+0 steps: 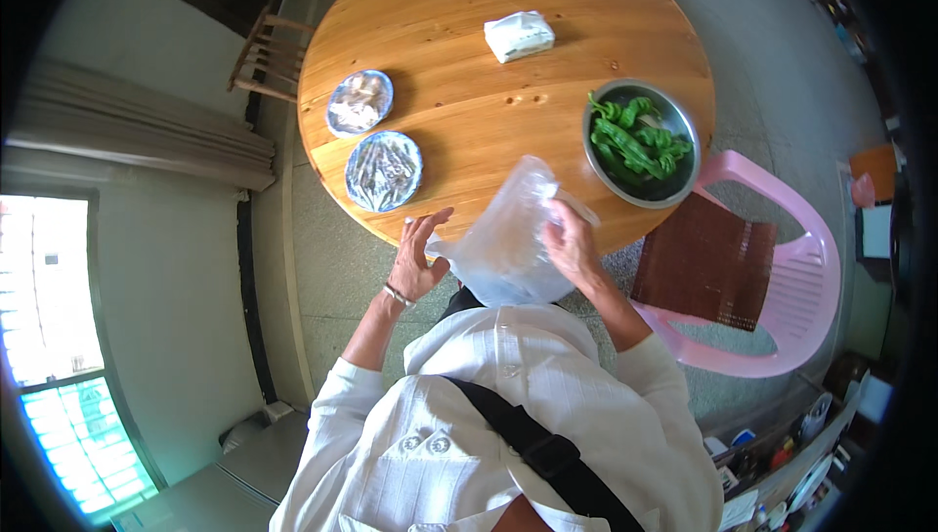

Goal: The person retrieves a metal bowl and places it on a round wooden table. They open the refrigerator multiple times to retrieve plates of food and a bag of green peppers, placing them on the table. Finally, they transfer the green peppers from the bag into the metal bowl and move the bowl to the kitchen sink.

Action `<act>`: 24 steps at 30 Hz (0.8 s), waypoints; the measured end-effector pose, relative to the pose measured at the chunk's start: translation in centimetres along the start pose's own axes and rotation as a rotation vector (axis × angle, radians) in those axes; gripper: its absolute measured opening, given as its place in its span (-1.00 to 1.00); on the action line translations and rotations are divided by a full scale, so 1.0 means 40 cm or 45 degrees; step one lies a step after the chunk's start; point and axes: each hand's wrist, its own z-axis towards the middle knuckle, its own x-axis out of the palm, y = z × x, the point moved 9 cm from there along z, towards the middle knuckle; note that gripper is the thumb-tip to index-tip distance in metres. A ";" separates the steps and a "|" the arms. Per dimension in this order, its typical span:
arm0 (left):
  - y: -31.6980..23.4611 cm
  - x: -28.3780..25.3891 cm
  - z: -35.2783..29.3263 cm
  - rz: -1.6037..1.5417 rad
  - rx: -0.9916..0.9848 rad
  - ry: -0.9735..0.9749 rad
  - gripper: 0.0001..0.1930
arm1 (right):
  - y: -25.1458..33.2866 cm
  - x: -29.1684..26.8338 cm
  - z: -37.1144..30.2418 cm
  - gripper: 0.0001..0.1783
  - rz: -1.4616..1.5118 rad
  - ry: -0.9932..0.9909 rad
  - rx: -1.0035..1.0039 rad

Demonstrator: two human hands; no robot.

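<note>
A translucent plastic bag hangs in front of me at the near edge of the round wooden table. My right hand is closed on the bag's upper right side. At its left edge is my left hand, fingers curved and apart, the thumb close to the plastic; whether it touches is hard to tell. Beyond the left hand stands a blue-rimmed bowl covered with clear film. To the right of the bag, a metal basin holds green peppers.
A second blue-rimmed bowl with pale contents sits behind the covered one. Toward the table's far side lies a white tissue pack. A pink plastic chair with a brown mat stands at the right. At the far left is a wooden chair.
</note>
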 end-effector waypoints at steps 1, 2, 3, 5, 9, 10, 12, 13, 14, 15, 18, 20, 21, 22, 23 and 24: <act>0.060 0.007 -0.003 -0.157 -0.072 -0.020 -0.36 | -0.061 -0.013 -0.023 -0.56 -0.291 0.034 0.057; 0.116 0.003 -0.008 -0.362 -0.189 -0.099 -0.38 | -0.121 -0.033 -0.046 -0.49 -0.588 0.056 0.121; 0.168 0.005 -0.019 -0.574 -0.306 -0.171 -0.40 | -0.145 -0.062 -0.060 -0.46 -0.693 0.047 0.169; 0.270 0.012 -0.048 -0.798 -0.508 -0.301 -0.45 | -0.184 -0.125 -0.090 -0.39 -0.911 0.027 0.272; 0.383 0.030 -0.094 -0.996 -0.933 -0.448 -0.59 | -0.225 -0.233 -0.128 -0.38 -0.878 0.072 0.400; 0.386 0.041 -0.104 -1.057 -1.080 -0.468 -0.61 | -0.261 -0.246 -0.128 -0.46 -0.682 0.092 0.319; 0.412 0.058 -0.108 -1.154 -1.100 -0.500 -0.61 | -0.357 -0.265 -0.142 -0.48 -0.316 0.249 0.853; 0.441 0.064 -0.119 -1.170 -1.100 -0.535 -0.61 | -0.377 -0.280 -0.142 -0.48 -0.111 0.118 1.031; 0.464 0.074 -0.125 -1.186 -1.100 -0.569 -0.60 | -0.391 -0.283 -0.143 -0.48 0.098 -0.019 1.201; 0.481 0.078 -0.135 -1.222 -1.160 -0.642 -0.62 | -0.405 -0.280 -0.146 -0.48 0.320 -0.160 1.357; 0.580 0.111 -0.166 -1.548 -1.398 -0.740 -0.66 | -0.455 -0.241 -0.090 -0.47 0.882 -0.154 1.269; 0.689 0.111 -0.191 -1.569 -1.417 -0.775 -0.74 | -0.498 -0.226 -0.064 -0.55 1.077 -0.369 1.330; 0.716 0.088 -0.185 -1.498 -1.385 -0.829 -0.73 | -0.554 -0.211 -0.056 -0.58 1.167 -0.356 1.233; 0.734 0.059 -0.175 -1.429 -1.350 -0.882 -0.72 | -0.610 -0.204 -0.047 -0.62 1.255 -0.342 1.132; 0.736 0.028 -0.168 -1.305 -1.370 -0.969 -0.68 | -0.610 -0.200 -0.038 -0.64 1.336 -0.331 1.159; 0.755 0.004 -0.159 -1.279 -1.312 -1.003 -0.66 | -0.608 -0.188 -0.034 -0.67 1.417 -0.321 1.185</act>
